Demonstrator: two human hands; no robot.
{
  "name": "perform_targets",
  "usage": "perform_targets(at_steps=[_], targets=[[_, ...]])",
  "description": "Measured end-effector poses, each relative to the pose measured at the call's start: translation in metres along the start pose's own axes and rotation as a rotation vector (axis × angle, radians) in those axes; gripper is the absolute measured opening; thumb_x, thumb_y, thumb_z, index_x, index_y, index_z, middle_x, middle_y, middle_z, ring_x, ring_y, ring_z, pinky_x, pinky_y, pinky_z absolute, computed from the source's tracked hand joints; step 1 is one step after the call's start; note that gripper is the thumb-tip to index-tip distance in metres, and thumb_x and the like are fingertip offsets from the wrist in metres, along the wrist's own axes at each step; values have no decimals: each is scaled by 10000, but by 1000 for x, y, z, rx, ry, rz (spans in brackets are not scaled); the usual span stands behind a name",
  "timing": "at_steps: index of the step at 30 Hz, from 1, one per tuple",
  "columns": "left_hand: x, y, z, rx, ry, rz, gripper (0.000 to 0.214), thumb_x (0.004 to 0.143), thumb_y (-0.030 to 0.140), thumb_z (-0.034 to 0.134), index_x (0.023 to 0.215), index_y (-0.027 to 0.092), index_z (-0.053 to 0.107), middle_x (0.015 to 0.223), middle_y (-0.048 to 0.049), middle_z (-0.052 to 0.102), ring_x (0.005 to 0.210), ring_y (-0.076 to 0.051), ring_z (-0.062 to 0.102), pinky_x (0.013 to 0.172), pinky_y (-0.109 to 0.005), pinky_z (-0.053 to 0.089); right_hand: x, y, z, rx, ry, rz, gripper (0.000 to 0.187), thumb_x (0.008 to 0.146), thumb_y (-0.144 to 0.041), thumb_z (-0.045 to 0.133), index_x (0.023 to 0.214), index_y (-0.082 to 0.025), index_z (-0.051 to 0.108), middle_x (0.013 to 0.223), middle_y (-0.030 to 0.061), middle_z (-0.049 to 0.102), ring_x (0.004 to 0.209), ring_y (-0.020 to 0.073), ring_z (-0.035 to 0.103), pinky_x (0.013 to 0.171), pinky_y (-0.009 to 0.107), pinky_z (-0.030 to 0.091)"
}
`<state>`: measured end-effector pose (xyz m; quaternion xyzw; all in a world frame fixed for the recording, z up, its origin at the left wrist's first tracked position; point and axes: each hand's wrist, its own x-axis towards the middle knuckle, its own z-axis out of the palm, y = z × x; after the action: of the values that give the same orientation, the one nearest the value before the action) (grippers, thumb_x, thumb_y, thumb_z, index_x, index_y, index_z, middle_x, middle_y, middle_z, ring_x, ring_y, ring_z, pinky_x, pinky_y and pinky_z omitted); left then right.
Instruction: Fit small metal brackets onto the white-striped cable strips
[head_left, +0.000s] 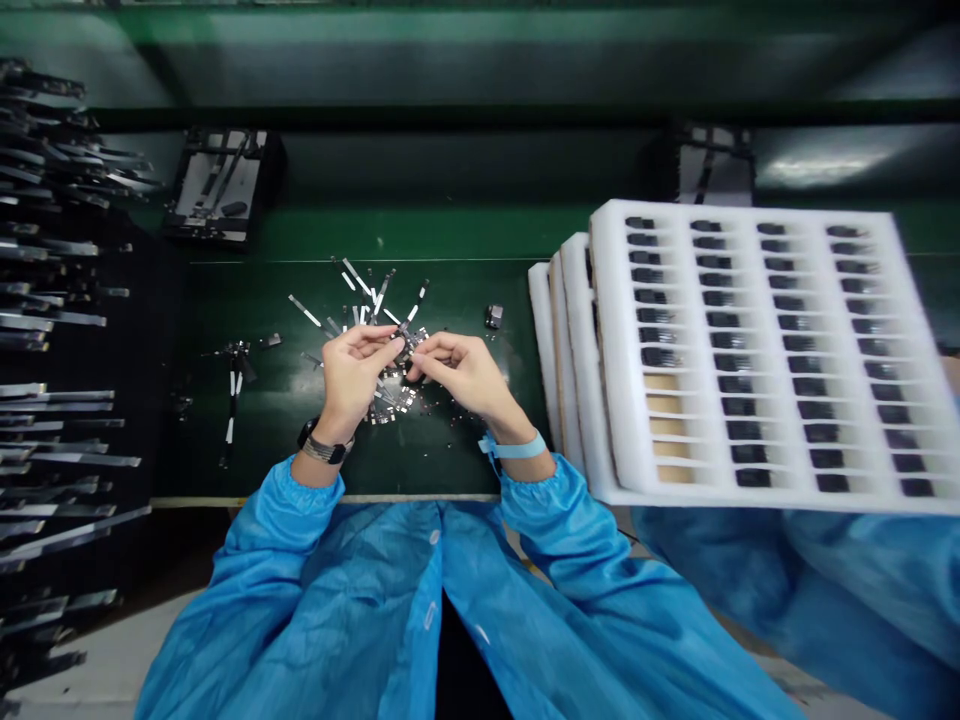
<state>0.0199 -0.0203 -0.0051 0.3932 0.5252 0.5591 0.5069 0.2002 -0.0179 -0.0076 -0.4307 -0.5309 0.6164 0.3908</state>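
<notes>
My left hand (356, 365) is closed, with thumb and forefinger pinching a thin black-and-white flex cable (416, 305) that points up and to the right. My right hand (466, 372) meets it at the cable's lower end, thumb and forefinger pressed together. Whatever sits between those right fingertips is too small to make out. Beneath and behind both hands lies a loose pile of similar flex cables (360, 283) with small metal-ended parts (394, 400), partly hidden by my fingers. A small black block-shaped part (493, 316) rests on the green bench to the right of my hands.
White foam trays (679, 350) stand stacked at the right, the top one holding rows of black parts. At the left, many flex cables stick out from a dark rack (142, 400). A black box (217, 190) sits behind. Another person's blue sleeve (750, 580) shows at right.
</notes>
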Motion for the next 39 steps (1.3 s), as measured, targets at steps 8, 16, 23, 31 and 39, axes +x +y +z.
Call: perform_targets(at_steps=[8,16,23,31,39], targets=[[1,1,-1,-3,-25,-27,303,692,329,987,912,180,840,818,-60,808,691,-163,739,660,-291,606,0,0,-1,0,-28,21,391,895,-580,830,895,-200,738,808,58,816,765,206,772,761,341,617],[1,1,-1,-8,-30,-33,286,706,304,984,914,178,834,834,-61,808,692,-162,744,678,-301,621,0,-1,-3,14,-39,29,393,888,-580,839,899,-200,739,803,59,812,762,206,770,754,334,608],[-2,1,1,15,8,6,257,708,294,974,901,198,836,801,-46,802,677,-162,737,681,-304,620,0,1,1,22,13,20,380,889,-566,838,868,-203,729,790,57,814,744,202,768,758,334,609],[1,-1,-2,13,-12,-23,281,699,300,983,897,178,825,785,-48,793,651,-151,725,661,-293,612,1,2,0,19,3,15,414,885,-596,838,887,-199,722,821,66,828,778,211,785,776,337,610],[-1,-2,-3,71,-34,-22,269,706,298,957,908,174,830,834,-63,820,707,-167,754,712,-302,631,1,6,-2,11,-23,3,437,881,-607,846,906,-189,721,814,69,830,774,211,794,769,332,603]])
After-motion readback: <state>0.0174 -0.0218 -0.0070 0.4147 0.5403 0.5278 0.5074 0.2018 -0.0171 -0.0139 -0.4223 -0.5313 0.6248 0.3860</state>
